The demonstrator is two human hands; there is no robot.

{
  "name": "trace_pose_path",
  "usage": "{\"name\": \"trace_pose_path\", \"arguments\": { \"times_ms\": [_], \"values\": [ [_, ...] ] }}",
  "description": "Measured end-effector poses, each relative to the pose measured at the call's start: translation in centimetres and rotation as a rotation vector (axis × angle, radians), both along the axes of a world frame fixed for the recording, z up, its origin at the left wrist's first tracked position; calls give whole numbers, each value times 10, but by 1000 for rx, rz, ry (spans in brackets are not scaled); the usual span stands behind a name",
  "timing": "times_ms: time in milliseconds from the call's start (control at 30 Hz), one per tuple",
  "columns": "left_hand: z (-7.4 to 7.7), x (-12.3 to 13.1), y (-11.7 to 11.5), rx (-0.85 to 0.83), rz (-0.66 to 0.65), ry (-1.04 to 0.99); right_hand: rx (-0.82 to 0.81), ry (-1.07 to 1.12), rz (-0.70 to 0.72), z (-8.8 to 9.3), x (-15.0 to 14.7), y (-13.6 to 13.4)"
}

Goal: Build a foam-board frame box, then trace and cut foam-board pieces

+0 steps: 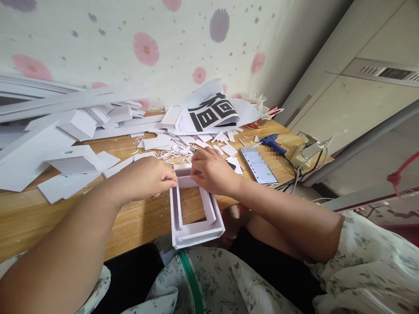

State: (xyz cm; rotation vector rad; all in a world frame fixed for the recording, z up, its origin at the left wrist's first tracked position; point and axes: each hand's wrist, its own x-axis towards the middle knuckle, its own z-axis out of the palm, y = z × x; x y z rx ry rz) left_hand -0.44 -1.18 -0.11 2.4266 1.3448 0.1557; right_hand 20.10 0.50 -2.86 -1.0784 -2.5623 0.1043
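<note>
Working the far end of a white frame with both hands

Largest of all is the wooden table [140, 220]; at its near edge lies the white frame [199, 237], its near end jutting past the edge toward the person's lap. Sliding the frame fully onto the wood would likely give firmer support, since pressure on the overhang could tip it.

Both hands are at the far end. The left hand [159, 178] has its fingers drawn narrow, pinching the frame's left side near the far corner. The right hand [211, 171] bends over the far right corner, thumb near the far cross strip; its grip is partly hidden, so whether it pinches that piece cannot be told.

Inside, the left inner strip [179, 210] runs beside the left wall with a narrow gap, and the right inner strip [208, 206] runs along the right side. The short far cross strip [188, 182] spans between their far ends. Light, even fingertip pressure should suit these thin pieces; squeezing one side harder might skew the gaps.

Smallest are the white scraps [168, 153] beyond, best kept out of the joints.
</note>
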Motion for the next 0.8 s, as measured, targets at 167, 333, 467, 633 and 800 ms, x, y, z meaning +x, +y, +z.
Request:
{"name": "trace_pose_path", "arguments": {
  "times_ms": [167, 333, 467, 633, 800],
  "values": [
    [6, 5, 0, -177, 68, 57, -10, 5, -14, -2, -1, 0],
    [2, 4, 0, -235, 141, 47, -30, 179, 59, 9, 18, 7],
    [-1, 3, 1, -234, 130, 28, -69, 253, 121, 20, 46, 10],
    [1, 4, 2, -258, 121, 18, -144, 115, 175, 17, 51, 2],
    [2, 5, 1, -270, 159, 22, -172, 41, 112, 15, 39, -3]
  ]
}}
